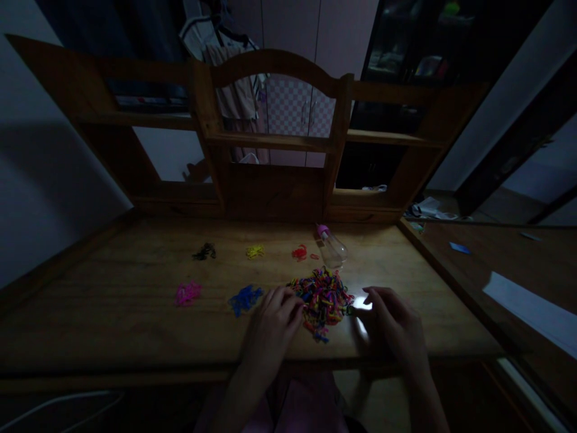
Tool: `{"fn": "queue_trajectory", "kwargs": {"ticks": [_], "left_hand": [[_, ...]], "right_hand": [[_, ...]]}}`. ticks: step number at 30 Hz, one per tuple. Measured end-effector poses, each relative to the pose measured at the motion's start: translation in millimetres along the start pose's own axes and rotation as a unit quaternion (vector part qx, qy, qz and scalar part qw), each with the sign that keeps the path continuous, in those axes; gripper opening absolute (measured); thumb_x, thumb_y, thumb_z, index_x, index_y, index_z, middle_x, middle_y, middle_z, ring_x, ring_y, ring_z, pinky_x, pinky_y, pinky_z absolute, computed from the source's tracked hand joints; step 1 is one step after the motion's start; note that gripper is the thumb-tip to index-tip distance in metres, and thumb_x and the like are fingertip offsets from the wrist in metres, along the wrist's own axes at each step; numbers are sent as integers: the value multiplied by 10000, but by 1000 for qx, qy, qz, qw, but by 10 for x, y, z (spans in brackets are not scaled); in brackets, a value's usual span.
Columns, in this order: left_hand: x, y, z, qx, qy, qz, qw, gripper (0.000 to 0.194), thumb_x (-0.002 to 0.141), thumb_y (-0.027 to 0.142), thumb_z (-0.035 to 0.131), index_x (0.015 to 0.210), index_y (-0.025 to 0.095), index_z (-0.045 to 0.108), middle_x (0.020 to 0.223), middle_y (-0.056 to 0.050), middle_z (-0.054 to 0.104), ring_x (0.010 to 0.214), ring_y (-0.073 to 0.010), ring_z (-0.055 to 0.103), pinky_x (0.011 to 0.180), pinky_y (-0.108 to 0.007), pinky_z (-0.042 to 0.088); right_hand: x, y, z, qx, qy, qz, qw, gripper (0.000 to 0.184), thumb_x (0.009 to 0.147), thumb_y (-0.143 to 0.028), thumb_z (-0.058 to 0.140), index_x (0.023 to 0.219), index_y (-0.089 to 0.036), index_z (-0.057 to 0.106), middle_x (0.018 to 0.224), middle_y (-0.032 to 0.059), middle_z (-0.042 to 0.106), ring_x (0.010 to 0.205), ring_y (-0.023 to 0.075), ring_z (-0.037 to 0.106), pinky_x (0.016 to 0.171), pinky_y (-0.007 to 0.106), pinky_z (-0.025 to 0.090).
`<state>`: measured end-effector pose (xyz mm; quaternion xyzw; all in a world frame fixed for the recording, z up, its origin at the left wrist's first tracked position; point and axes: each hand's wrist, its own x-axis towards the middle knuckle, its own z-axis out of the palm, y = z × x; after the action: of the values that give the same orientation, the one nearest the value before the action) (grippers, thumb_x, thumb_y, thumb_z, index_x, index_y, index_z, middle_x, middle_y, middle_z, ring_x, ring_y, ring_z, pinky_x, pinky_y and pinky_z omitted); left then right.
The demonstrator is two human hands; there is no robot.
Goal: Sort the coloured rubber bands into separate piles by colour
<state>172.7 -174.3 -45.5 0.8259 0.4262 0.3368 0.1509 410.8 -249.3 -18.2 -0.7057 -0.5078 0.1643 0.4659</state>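
A heaped pile of small multicoloured loops (327,300), resembling little rubber bands, lies on the wooden desk between my hands. My left hand (277,316) rests at the pile's left edge, thumb and fingers pinched together; a reddish speck shows at the tips, too small to name. Just right of the pile hovers my right hand (394,316), fingers loosely bent and slightly apart, with nothing visible in them. Single-colour heaps are spread to the left and behind: blue loops (244,299), pink loops (188,293), black loops (204,252), yellow loops (255,252) and red loops (299,252).
Behind the pile lies a clear bulb-shaped bottle (334,249) with a pink cap. A wooden shelf unit (274,141) rises along the desk's far edge. To the right, a lower brown surface (469,270) carries a white strip (532,313) and a small blue card (460,248).
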Motion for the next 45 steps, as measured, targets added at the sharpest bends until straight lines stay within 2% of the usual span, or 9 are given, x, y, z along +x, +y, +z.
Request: {"fn": "queue_trajectory", "kwargs": {"ticks": [4, 8, 14, 19, 24, 29, 33, 39, 45], "left_hand": [[-28, -4, -19, -87, 20, -43, 995, 127, 908, 244, 590, 901, 243, 716, 977, -34, 647, 977, -194, 606, 876, -325, 496], [-57, 12, -61, -166, 23, -105, 980, 135, 899, 304, 607, 904, 260, 735, 959, -9, 700, 945, -186, 645, 873, -301, 505], [-40, 3, -119, -224, 22, -188, 956, 146, 862, 338, 638, 939, 267, 739, 983, 12, 739, 939, -183, 673, 839, -271, 512], [-51, -23, -160, -246, -3, -215, 945, 158, 847, 360, 647, 918, 255, 740, 963, 4, 745, 916, -189, 679, 824, -274, 513], [-67, -37, -150, -233, 14, -222, 947, 186, 828, 399, 663, 861, 229, 732, 889, -13, 740, 832, -192, 682, 748, -271, 515], [-89, -46, -104, -283, 37, -231, 930, 189, 838, 386, 653, 887, 210, 701, 871, -21, 740, 822, -187, 700, 714, -254, 534], [-100, -62, -65, -241, 42, -217, 945, 192, 834, 403, 660, 835, 225, 733, 849, -16, 750, 790, -192, 698, 705, -264, 536], [-81, -85, -74, -183, 42, -162, 969, 184, 881, 374, 616, 891, 258, 759, 986, -11, 734, 934, -193, 673, 843, -293, 514], [-79, -91, -96, -158, 47, -164, 972, 214, 916, 376, 559, 903, 252, 733, 1011, -13, 713, 934, -178, 665, 842, -271, 506]], "right_hand": [[35, -298, 192, -41, -124, -180, 975, 229, 942, -236, 536, 1125, -242, 672, 1068, 78, 663, 927, 201, 633, 771, 297, 513], [143, -481, 404, -65, -204, -245, 945, 238, 925, -130, 548, 1073, -254, 687, 1088, 54, 655, 1000, 194, 612, 862, 323, 504], [257, -430, 580, -123, -241, -235, 934, 219, 901, -94, 572, 1023, -231, 693, 1039, 48, 637, 963, 180, 605, 831, 283, 490], [291, -394, 618, -122, -243, -219, 937, 164, 894, -89, 585, 940, -208, 689, 974, 42, 625, 907, 170, 602, 802, 268, 473], [259, -396, 581, -68, -218, -209, 951, 126, 920, -119, 558, 901, -202, 651, 983, 39, 620, 878, 162, 594, 759, 263, 463], [192, -361, 508, 19, -184, -172, 968, 115, 933, -159, 528, 941, -205, 633, 929, 27, 651, 838, 159, 602, 733, 262, 462], [183, -319, 428, 31, -154, -123, 980, 140, 938, -249, 533, 980, -207, 659, 904, 25, 685, 788, 162, 618, 692, 262, 471], [211, -254, 261, 22, -97, -77, 992, 200, 905, -337, 599, 1039, -213, 681, 893, 25, 700, 720, 154, 614, 623, 249, 465], [207, -287, 201, -25, -131, -96, 987, 192, 882, -270, 599, 1028, -214, 710, 843, 26, 701, 700, 152, 610, 600, 243, 456]]}}
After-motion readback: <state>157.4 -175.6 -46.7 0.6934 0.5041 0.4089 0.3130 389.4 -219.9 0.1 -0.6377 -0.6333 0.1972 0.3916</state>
